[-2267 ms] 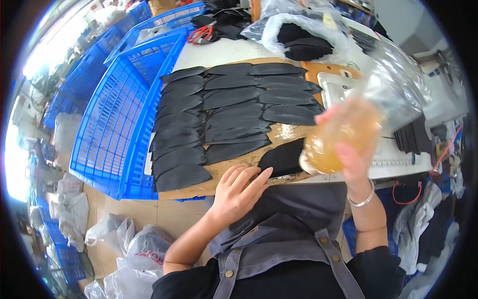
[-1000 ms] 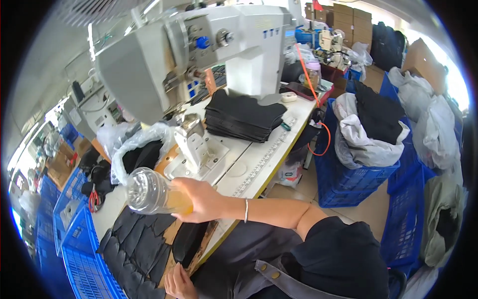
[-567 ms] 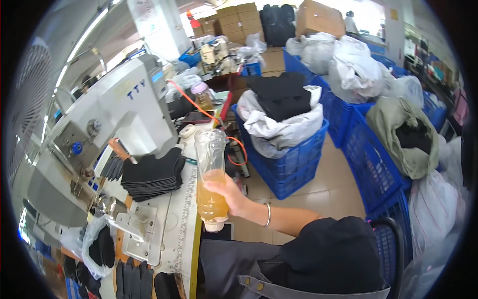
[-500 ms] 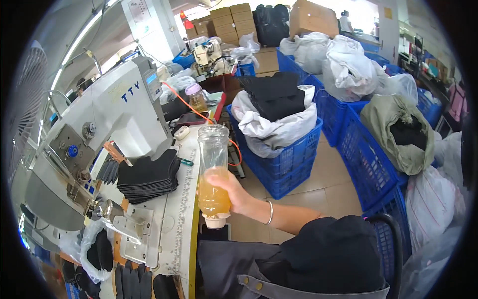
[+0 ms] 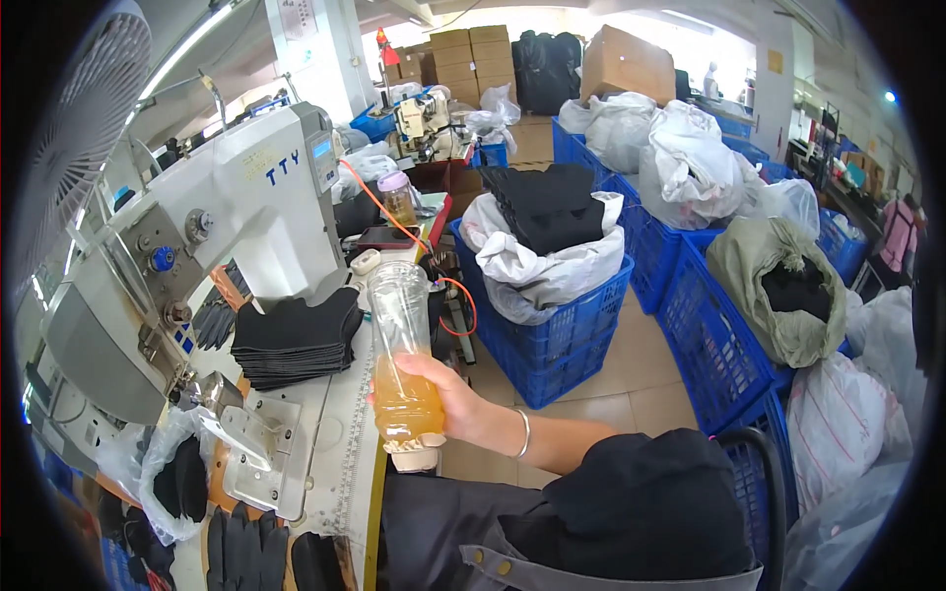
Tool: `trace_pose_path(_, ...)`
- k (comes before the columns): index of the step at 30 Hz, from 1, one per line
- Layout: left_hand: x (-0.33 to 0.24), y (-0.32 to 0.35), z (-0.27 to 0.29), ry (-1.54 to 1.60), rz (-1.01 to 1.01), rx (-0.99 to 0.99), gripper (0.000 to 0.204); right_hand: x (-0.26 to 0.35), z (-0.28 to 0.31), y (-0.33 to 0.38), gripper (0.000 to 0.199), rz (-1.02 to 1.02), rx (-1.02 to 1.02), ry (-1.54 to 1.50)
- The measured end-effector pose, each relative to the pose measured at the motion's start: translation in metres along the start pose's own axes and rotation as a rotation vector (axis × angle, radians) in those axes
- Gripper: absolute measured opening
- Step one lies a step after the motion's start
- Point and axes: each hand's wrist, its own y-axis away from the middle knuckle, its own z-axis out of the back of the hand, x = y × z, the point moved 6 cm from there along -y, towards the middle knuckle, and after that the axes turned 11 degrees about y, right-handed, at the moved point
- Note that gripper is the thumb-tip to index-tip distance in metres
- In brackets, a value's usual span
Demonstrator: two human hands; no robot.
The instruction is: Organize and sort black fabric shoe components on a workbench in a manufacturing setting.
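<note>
My right hand (image 5: pixel 443 392) is wrapped round a clear plastic bottle (image 5: pixel 407 409), held over the right edge of the sewing table (image 5: pixel 330 473). Cloudy amber liquid fills the bottle's lower part, and its pale cap (image 5: pixel 414 457) points downward. My left hand is out of view. Just left of the bottle, a neat stack of black fabric pieces (image 5: pixel 296 345) lies on the table, in front of a large grey-white sewing machine (image 5: pixel 251 212).
More black pieces (image 5: pixel 246 552) lie at the table's near edge, beside a plastic bag (image 5: pixel 177 483). A lidded jar (image 5: pixel 397 202) stands farther back. Right of the table are blue crates (image 5: pixel 552 360) holding sacks. An orange cord (image 5: pixel 370 192) hangs past the table edge.
The bottle, still in my right hand, has shifted slightly left and down and leans a little more. The view has tilted up slightly.
</note>
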Motion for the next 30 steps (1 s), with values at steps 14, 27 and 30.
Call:
trace_pose_path(14,0.001,0.002,-0.001,-0.088,-0.06,-0.085,0.008,-0.033,0.024,-0.015,0.04,-0.235,-0.161,-0.283)
trace_pose_path(27,0.042,0.019,-0.013,-0.048,0.091,-0.084,0.009,-0.082,0.002,-0.025,0.041,-0.439,-0.133,-0.258)
trace_pose_path(30,0.047,0.02,-0.013,-0.058,0.142,-0.029,0.014,-0.089,-0.002,-0.026,0.04,-0.447,-0.193,-0.215)
